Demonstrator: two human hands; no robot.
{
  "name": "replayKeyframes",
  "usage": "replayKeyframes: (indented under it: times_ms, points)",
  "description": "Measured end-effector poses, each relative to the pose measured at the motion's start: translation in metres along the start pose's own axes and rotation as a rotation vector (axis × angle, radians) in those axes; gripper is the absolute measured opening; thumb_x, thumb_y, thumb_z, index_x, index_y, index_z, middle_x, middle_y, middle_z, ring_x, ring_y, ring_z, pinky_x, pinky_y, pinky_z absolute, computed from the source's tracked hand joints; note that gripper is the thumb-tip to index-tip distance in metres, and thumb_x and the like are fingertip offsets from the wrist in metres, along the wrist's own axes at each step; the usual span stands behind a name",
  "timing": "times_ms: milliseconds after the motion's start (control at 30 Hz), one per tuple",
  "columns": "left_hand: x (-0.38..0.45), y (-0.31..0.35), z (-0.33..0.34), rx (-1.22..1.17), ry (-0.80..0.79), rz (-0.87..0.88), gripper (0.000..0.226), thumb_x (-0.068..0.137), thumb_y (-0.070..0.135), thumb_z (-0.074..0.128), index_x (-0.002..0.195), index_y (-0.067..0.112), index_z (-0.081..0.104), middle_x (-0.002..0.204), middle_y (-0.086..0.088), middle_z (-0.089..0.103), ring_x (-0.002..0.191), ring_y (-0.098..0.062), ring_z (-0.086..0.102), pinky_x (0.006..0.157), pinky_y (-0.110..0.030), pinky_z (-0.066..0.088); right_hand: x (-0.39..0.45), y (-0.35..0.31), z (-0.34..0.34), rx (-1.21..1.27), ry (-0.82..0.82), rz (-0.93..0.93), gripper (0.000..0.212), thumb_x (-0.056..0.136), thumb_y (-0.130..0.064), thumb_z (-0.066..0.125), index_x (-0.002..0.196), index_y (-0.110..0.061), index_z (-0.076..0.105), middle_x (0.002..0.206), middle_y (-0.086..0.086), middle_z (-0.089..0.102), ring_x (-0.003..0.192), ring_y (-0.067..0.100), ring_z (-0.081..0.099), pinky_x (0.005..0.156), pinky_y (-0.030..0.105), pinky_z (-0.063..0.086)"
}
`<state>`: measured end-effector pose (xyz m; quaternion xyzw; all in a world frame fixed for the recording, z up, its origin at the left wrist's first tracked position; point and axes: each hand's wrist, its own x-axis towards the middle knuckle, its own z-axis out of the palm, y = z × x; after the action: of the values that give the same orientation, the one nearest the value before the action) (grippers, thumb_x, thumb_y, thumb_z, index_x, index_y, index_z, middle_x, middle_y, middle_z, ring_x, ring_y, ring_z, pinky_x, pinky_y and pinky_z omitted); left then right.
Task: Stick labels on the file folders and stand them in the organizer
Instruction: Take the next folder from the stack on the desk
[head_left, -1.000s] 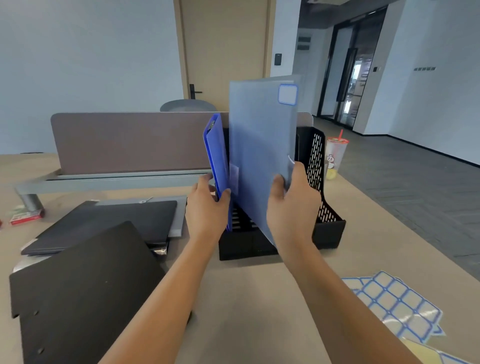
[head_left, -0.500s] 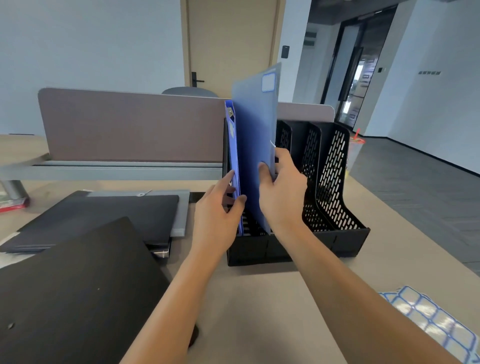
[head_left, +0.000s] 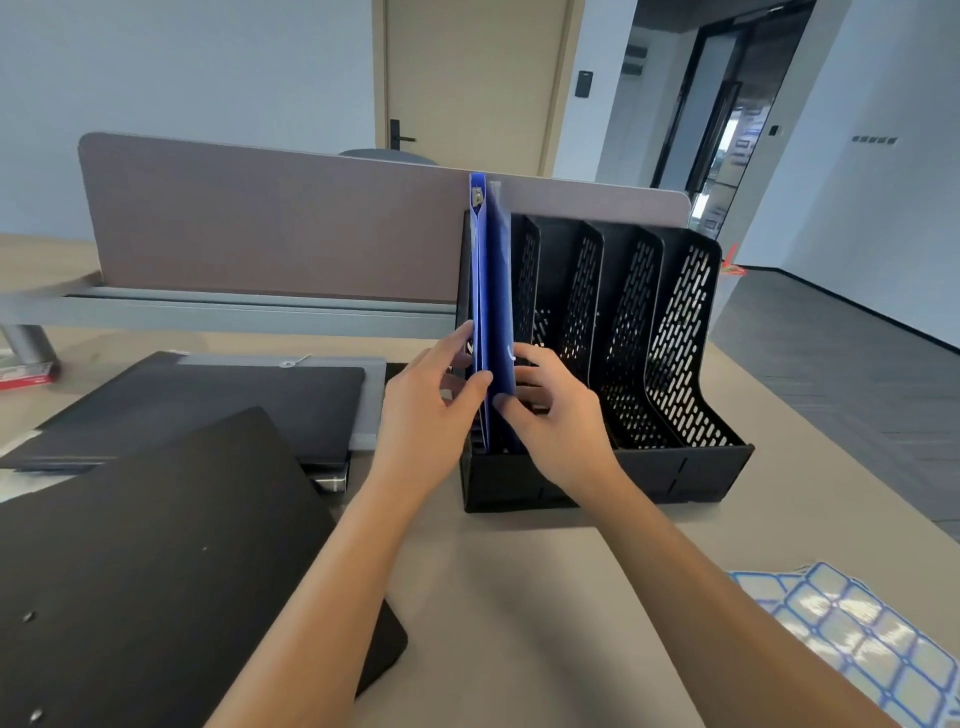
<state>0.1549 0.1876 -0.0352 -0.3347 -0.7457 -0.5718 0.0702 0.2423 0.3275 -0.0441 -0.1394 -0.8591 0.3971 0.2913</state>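
Beige desk (head_left: 519, 597), office behind. Two blue folders (head_left: 496, 312) stand upright in the black organizer's (head_left: 649, 467) leftmost slot, left hand (head_left: 431, 410) and right hand (head_left: 556, 415) pinching them from either side. Label sheets (head_left: 857, 634) lie near right; black folders (head_left: 156, 545) left.

Nothing readable here tbh: the label sheet (head_left: 862, 634) on the tabletop (head_left: 519, 597) looks blank, and the red box (head_left: 26, 375) print is too blurry.

Bright, even daylight, perhaps from the glass doors (head_left: 727, 135) at far right. Shadows under the forearms are soft. The label sheet (head_left: 857, 639) shows glare and blur. Straight lines bow toward the edges.
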Motion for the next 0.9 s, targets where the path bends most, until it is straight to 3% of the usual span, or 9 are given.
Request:
replayKeyframes:
  times_ms: [67, 200, 300, 400, 633, 900]
  points:
    - [0.0, 0.0, 0.003, 0.007, -0.007, -0.001, 0.055, 0.099, 0.029, 0.064, 0.151, 0.034, 0.046, 0.118, 0.015, 0.065, 0.099, 0.004, 0.062, 0.075, -0.002, 0.042, -0.004, 0.0, -0.002, -0.014, -0.042, 0.002, 0.064, 0.101, -0.021, 0.07, 0.156, -0.038, 0.043, 0.136, -0.015, 0.065, 0.116, -0.006, 0.062, 0.094, 0.013, 0.05]
    - [0.002, 0.001, 0.005, 0.026, -0.016, -0.008, 0.055, 0.1, 0.028, 0.062, 0.152, 0.033, 0.043, 0.116, 0.017, 0.062, 0.092, 0.011, 0.057, 0.067, 0.006, 0.038, -0.006, -0.005, -0.001, -0.054, -0.126, -0.002, 0.069, 0.103, -0.017, 0.067, 0.161, -0.036, 0.036, 0.145, -0.01, 0.062, 0.131, 0.012, 0.061, 0.109, 0.035, 0.052]
    - [0.003, -0.001, 0.002, 0.031, -0.015, -0.011, 0.054, 0.1, 0.029, 0.062, 0.151, 0.034, 0.044, 0.122, 0.013, 0.064, 0.093, 0.006, 0.058, 0.074, 0.001, 0.038, -0.008, -0.006, -0.003, -0.086, -0.179, 0.006, 0.075, 0.103, -0.019, 0.067, 0.164, -0.039, 0.028, 0.152, -0.01, 0.057, 0.137, 0.015, 0.058, 0.114, 0.041, 0.048]
    - [0.004, -0.001, 0.002, 0.045, -0.032, -0.002, 0.055, 0.1, 0.03, 0.063, 0.152, 0.032, 0.044, 0.122, 0.012, 0.065, 0.092, 0.008, 0.059, 0.074, -0.001, 0.039, -0.014, -0.004, -0.005, -0.114, -0.198, 0.028, 0.076, 0.104, -0.021, 0.065, 0.165, -0.041, 0.023, 0.155, -0.012, 0.053, 0.139, 0.015, 0.056, 0.115, 0.042, 0.046]
    - [-0.004, -0.004, 0.008, 0.073, -0.097, -0.008, 0.06, 0.099, 0.028, 0.064, 0.155, 0.03, 0.04, 0.119, 0.012, 0.064, 0.093, 0.007, 0.059, 0.075, -0.006, 0.045, -0.021, -0.004, -0.007, -0.171, -0.15, 0.062, 0.068, 0.103, -0.027, 0.066, 0.162, -0.033, 0.033, 0.145, -0.007, 0.064, 0.136, 0.017, 0.059, 0.119, 0.046, 0.045]
    - [-0.043, -0.001, -0.013, 0.185, -0.094, -0.084, 0.049, 0.1, 0.036, 0.061, 0.146, 0.029, 0.048, 0.118, 0.01, 0.061, 0.106, -0.007, 0.06, 0.093, -0.027, 0.049, -0.07, -0.007, -0.017, -0.221, -0.003, 0.006, 0.051, 0.104, -0.032, 0.064, 0.152, -0.026, 0.05, 0.142, -0.008, 0.064, 0.134, 0.01, 0.056, 0.113, 0.032, 0.044]
